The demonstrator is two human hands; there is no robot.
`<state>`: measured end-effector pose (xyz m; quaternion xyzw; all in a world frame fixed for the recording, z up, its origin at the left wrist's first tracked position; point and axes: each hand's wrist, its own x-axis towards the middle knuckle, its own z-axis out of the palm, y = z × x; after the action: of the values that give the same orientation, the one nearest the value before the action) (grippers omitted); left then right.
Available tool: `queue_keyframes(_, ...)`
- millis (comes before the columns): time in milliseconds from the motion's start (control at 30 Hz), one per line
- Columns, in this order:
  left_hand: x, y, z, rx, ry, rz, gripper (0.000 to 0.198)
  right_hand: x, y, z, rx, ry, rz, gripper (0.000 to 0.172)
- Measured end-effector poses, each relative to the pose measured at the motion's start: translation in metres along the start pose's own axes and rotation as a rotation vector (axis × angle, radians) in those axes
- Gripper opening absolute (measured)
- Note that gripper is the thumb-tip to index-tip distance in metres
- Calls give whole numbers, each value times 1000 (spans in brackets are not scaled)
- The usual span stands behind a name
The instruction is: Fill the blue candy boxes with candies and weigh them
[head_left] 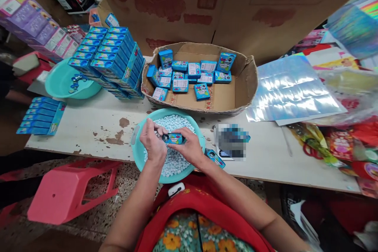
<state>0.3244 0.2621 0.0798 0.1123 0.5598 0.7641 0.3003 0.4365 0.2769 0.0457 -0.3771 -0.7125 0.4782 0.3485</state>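
Note:
Over a teal basin [138,153] full of small white candies [174,163], both my hands hold one small blue candy box [173,138]. My left hand [152,141] is closed round the box's left end, fingers pinched at its opening. My right hand [189,147] grips the box's right end from the side. Another blue box [215,158] lies on the white table [97,126] just right of the basin.
A cardboard tray [242,86] with several blue boxes [189,75] sits behind the basin. Stacked blue boxes [113,61] stand at back left beside a second teal basin [63,82]; another row of blue boxes [43,115] lies at far left. Shiny holographic sheets [292,86] and wrappers are on the right. A pink stool [67,193] stands below left.

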Motion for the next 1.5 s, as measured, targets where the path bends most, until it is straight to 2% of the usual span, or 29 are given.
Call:
queue_keyframes(200,-2,-8,5,55,-21,5,38,-4,2,0,-21,28,26,39)
queue_keyframes(400,-13,-16,11,152,-89,91,39,-12,6,-7,11,38,61,39)
queue_keyframes(533,-22,-7,21,102,-143,40,38,-14,8,-15,47,70,62,40)
queue_keyframes(600,-22,3,26,63,-179,0,36,-18,5,-27,89,81,55,39)
queue_keyframes(667,-16,9,26,51,-194,-18,33,-28,-1,-49,128,106,66,39)
queue_keyframes(733,-4,7,19,161,-182,14,33,-46,-11,-82,141,160,98,39)
queue_keyframes(800,10,-6,5,488,-244,70,31,-70,-16,-121,104,262,155,37)
queue_keyframes(867,22,-24,-12,920,-418,130,25,-96,-8,-160,19,445,236,38)
queue_keyframes(933,28,-42,-28,1230,-591,193,22,-119,17,-194,-70,692,320,41)
queue_keyframes(967,28,-49,-34,1307,-626,224,25,-129,36,-207,-114,802,359,44)
queue_keyframes(1033,26,-58,-40,1345,-600,283,29,-146,81,-226,-203,946,417,46)
queue_keyframes(1100,22,-62,-40,1315,-563,310,30,-156,126,-236,-318,1026,471,48)
queue_keyframes(1200,17,-64,-32,1255,-592,336,28,-164,170,-241,-417,1048,509,46)
queue_keyframes(1267,15,-65,-26,1232,-613,347,27,-167,177,-239,-448,1050,501,50)
queue_keyframes(1400,11,-68,-24,1190,-591,354,25,-176,157,-221,-549,1086,415,71)
queue_keyframes(1500,7,-70,-28,1169,-552,320,25,-189,137,-183,-596,963,333,69)
